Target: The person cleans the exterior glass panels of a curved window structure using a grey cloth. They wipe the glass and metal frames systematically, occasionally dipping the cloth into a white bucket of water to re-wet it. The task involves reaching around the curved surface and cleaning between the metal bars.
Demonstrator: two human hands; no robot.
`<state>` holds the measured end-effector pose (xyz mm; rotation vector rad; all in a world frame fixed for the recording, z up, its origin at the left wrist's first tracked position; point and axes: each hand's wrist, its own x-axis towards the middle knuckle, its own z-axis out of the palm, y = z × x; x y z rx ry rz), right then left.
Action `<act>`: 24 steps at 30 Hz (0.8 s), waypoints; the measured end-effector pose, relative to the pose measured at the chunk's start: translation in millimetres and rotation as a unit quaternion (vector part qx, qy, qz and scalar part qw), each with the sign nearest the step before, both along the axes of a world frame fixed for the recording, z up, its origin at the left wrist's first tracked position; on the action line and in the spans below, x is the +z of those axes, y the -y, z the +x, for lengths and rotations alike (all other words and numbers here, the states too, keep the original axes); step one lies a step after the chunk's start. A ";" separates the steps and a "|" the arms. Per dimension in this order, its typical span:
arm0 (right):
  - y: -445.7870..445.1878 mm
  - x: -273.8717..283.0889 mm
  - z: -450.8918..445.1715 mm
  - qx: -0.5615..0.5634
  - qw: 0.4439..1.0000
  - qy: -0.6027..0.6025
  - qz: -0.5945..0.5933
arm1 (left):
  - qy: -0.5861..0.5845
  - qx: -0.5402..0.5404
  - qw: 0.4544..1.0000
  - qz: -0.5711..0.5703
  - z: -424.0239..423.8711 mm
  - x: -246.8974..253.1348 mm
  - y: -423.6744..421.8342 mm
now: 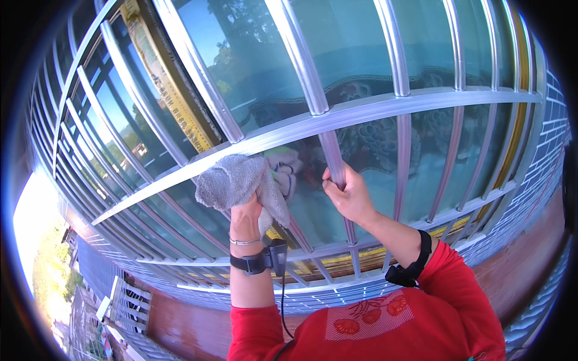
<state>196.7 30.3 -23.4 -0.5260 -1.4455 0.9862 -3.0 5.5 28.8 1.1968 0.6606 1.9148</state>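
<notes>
My left hand (247,208) holds a bunched grey terry cloth (235,180) against the metal window bars, just below the wide horizontal rail (289,133). Part of the cloth hangs down beside my wrist, and most of my left fingers are hidden by it. Just right of the cloth, a pale striped cloth shape (283,169) shows at the glass; whether it is a reflection I cannot tell. My right hand (350,192) is closed around a vertical metal bar (332,155) below the same rail. Behind the bars is the window glass (361,49), with reflections on it.
Narrower rails (325,250) cross the grille lower down. A yellow printed strip (167,85) runs along the window frame behind the bars. Blue tiled wall (548,135) borders the grille, above a reddish floor (185,320). A white balustrade (131,302) stands at the lower left.
</notes>
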 end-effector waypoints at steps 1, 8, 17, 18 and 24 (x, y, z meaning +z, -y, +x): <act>2.6 1.6 -2.1 -0.005 1.000 -0.003 -0.002 | -0.013 -0.011 1.000 -0.002 -2.1 -5.2 -2.0; 3.9 1.9 -1.2 0.020 1.000 -0.015 0.003 | -0.418 0.295 0.857 0.062 2.4 -122.1 15.4; -1.1 -0.3 2.1 0.019 0.999 -0.021 -0.025 | -0.594 0.408 0.693 -0.007 53.4 -129.0 65.7; -1.0 -0.3 1.8 0.010 0.999 -0.018 -0.024 | -0.531 0.449 0.718 -0.028 45.2 -132.2 67.1; -1.4 -4.7 -6.7 0.004 0.999 -0.033 -0.009 | -0.122 0.419 0.899 0.045 -34.4 -115.7 73.9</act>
